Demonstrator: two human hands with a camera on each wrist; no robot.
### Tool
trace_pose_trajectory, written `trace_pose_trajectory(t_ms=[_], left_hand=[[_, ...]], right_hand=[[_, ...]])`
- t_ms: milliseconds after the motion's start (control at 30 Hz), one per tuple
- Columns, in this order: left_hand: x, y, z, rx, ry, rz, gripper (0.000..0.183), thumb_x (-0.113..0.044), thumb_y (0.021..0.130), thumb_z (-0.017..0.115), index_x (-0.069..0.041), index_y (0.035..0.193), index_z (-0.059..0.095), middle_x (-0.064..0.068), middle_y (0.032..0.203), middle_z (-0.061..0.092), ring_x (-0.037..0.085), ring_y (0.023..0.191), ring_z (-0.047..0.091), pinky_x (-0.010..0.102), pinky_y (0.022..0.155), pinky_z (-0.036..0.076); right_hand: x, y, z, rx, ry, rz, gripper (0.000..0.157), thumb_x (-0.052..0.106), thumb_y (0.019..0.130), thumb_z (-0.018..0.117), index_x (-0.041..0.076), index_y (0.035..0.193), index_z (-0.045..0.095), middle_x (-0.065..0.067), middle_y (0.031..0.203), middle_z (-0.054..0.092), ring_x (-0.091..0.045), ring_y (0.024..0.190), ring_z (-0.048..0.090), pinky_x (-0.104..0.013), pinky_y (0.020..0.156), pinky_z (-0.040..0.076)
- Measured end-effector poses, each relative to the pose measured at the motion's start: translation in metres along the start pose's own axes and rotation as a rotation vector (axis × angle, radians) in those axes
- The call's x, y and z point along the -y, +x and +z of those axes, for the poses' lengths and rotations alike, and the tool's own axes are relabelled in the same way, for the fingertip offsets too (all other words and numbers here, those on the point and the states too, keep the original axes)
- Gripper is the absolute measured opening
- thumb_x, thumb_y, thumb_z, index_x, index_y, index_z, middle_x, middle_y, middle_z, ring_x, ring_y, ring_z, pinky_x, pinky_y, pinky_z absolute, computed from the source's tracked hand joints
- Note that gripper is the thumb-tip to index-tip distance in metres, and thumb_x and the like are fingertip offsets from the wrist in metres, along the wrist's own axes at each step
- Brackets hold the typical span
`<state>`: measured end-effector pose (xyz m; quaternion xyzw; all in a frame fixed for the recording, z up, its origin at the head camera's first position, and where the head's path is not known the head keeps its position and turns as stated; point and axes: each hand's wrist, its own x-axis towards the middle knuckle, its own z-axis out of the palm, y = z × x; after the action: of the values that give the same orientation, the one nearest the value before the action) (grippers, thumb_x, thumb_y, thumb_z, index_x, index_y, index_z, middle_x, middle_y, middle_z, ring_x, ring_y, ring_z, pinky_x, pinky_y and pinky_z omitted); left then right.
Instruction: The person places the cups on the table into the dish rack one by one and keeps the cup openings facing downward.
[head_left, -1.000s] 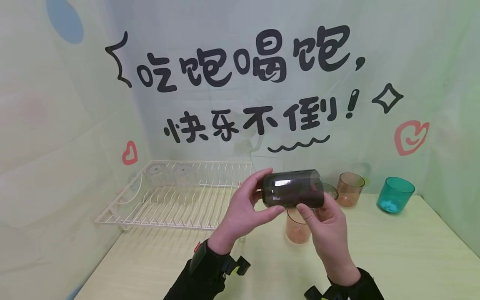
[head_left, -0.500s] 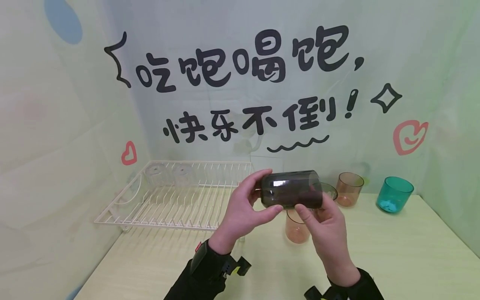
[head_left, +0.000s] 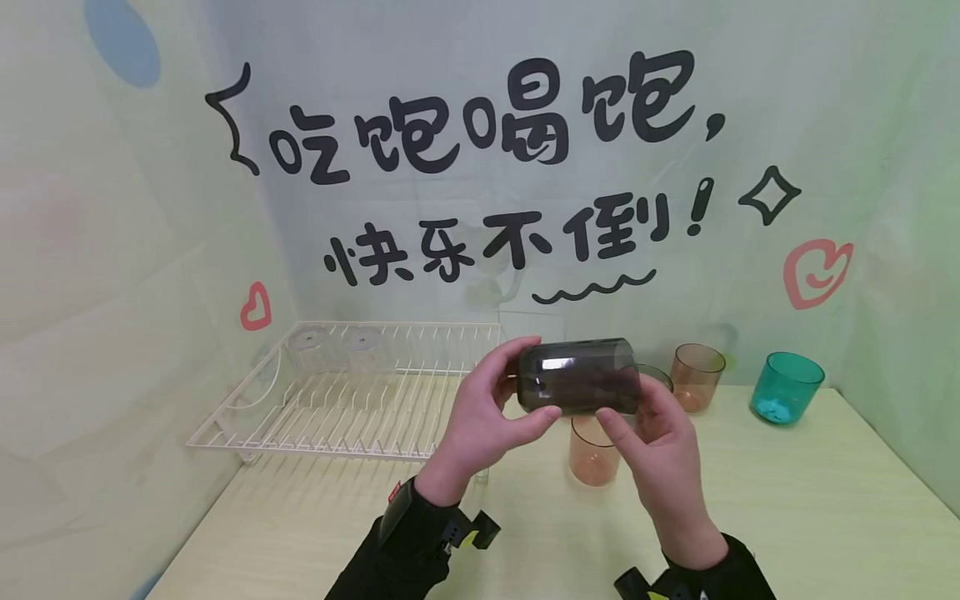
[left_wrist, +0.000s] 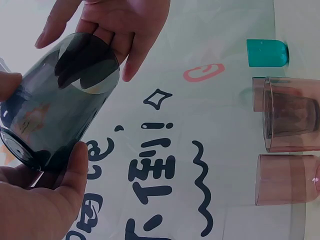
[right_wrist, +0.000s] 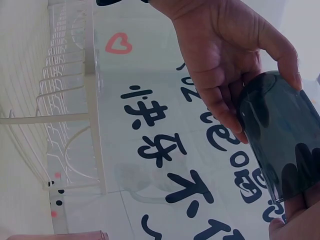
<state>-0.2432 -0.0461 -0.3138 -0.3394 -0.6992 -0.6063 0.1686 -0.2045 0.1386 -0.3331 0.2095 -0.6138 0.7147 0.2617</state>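
A dark grey see-through drinking glass point(head_left: 577, 379) lies on its side in the air, held between both hands above the table. My left hand point(head_left: 483, 417) grips its base end, with the thumb along the lower side and fingers behind. At the mouth end is my right hand point(head_left: 660, 467), its thumb tip at the lower edge in the head view. Fingers of the right hand point(left_wrist: 127, 30) show dark through the glass near the rim in the left wrist view. Below and behind the held glass stands a pink glass point(head_left: 594, 458), its upper part partly covered.
On the left stands a white wire dish rack point(head_left: 375, 454) with clear glasses point(head_left: 367, 358) upside down at its back. A brownish glass point(head_left: 697, 379) and a teal glass point(head_left: 787, 389) stand at the back right. Another glass point(head_left: 657, 375) is partly hidden behind the right hand.
My right hand has shifted slightly to the right along the mouth end, while the glass has moved a little left with my left hand. The other glasses and the rack stay put.
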Motion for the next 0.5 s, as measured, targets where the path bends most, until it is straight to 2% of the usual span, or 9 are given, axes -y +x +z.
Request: trace_pose_trajectory(t_ms=[233,367,500], left_hand=[[0.0018,0.0009,-0.0031,-0.016,0.010,0.004,0.065,-0.012,0.070,0.075,-0.012,0.130,0.048,0.004,0.115,0.055,0.015,0.098,0.053,0.032,0.086,0.048],[0.0022,0.0012,-0.0052,-0.021,0.014,-0.002,0.066,-0.012,0.070,0.075,-0.012,0.130,0.048,0.004,0.115,0.054,0.015,0.098,0.053,0.032,0.087,0.048],[0.0018,0.0008,-0.0078,-0.027,0.022,-0.012,0.066,-0.012,0.070,0.075,-0.012,0.130,0.048,0.004,0.115,0.054,0.015,0.098,0.053,0.032,0.087,0.048]], right_hand=[[0.0015,0.0021,-0.0048,0.034,-0.042,0.006,0.043,-0.008,0.079,0.061,-0.004,0.121,0.052,-0.007,0.117,0.059,-0.023,0.119,0.044,-0.024,0.101,0.034],[0.0003,0.0032,-0.0081,0.044,-0.076,0.015,0.046,-0.007,0.078,0.062,-0.002,0.123,0.052,-0.007,0.121,0.056,-0.021,0.123,0.040,-0.023,0.103,0.030],[-0.0025,0.0036,-0.0106,0.074,-0.076,-0.022,0.049,-0.010,0.078,0.061,-0.002,0.125,0.051,-0.007,0.123,0.054,-0.022,0.125,0.039,-0.023,0.104,0.029]])
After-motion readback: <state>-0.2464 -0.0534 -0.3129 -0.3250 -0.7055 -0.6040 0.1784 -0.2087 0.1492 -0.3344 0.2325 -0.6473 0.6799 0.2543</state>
